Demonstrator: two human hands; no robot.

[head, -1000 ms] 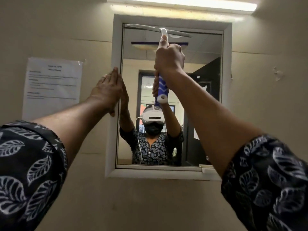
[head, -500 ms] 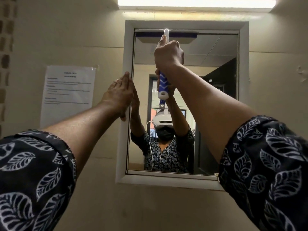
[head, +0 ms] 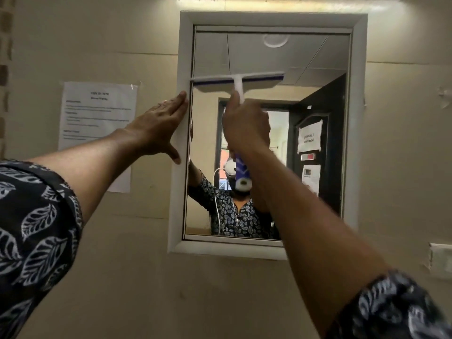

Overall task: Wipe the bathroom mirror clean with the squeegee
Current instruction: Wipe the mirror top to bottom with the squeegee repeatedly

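Right hand [head: 245, 123] wrapped around the squeegee [head: 238, 81] handle, thumb up along the neck; blue-white handle end sticks out below the fist. Blade horizontal on the mirror [head: 305, 52] glass, upper third, left end at the white frame [head: 182, 57] inner edge. Left hand [head: 159, 126] flat, fingers straight, against the frame's left side. Paper notice [head: 97, 113] taped to the wall left of it.

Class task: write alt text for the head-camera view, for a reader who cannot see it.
A person's right hand holds a white-and-blue plastic squeegee, its blade level across the upper left of a white-framed rectangular wall mirror. The left hand rests open on the frame's left side, near a taped white paper notice.
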